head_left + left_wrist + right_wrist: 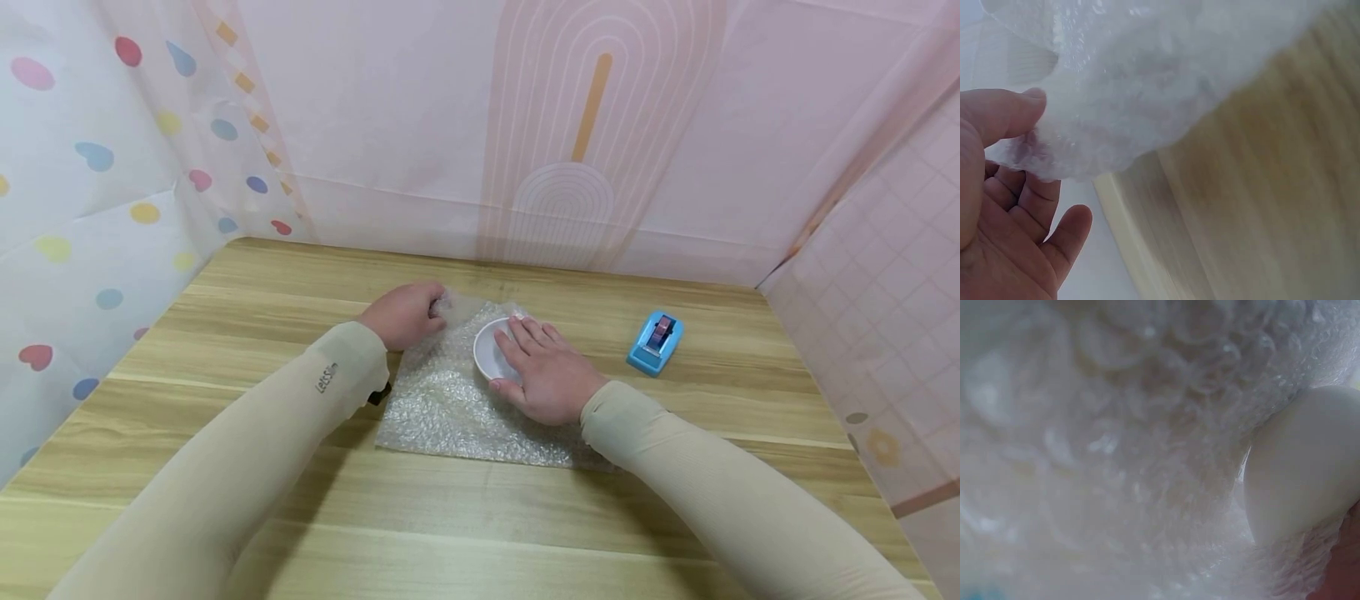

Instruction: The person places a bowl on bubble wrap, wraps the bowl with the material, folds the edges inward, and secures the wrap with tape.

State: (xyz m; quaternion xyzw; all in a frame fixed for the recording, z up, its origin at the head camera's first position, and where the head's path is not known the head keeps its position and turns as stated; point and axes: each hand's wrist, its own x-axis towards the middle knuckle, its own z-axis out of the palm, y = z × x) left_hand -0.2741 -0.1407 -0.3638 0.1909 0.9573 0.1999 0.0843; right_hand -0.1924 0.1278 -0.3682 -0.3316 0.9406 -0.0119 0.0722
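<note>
A sheet of bubble wrap (450,408) lies on the wooden table, its far left corner lifted. My left hand (405,317) pinches that corner between thumb and index finger; in the left wrist view the bubble wrap (1141,87) hangs from the pinch, while the other fingers (1072,231) stay off it. A small white bowl (489,354) sits upright on the sheet. Across it lies my right hand (551,375), fingers extended over the opening and thumb near the close rim. The right wrist view shows the smooth outer side of the bowl (1304,462) against the wrap.
A blue tape dispenser (655,343) stands on the wooden table (480,533) to the right of the sheet. Printed cloth (390,108) hangs along the back and both sides of the table.
</note>
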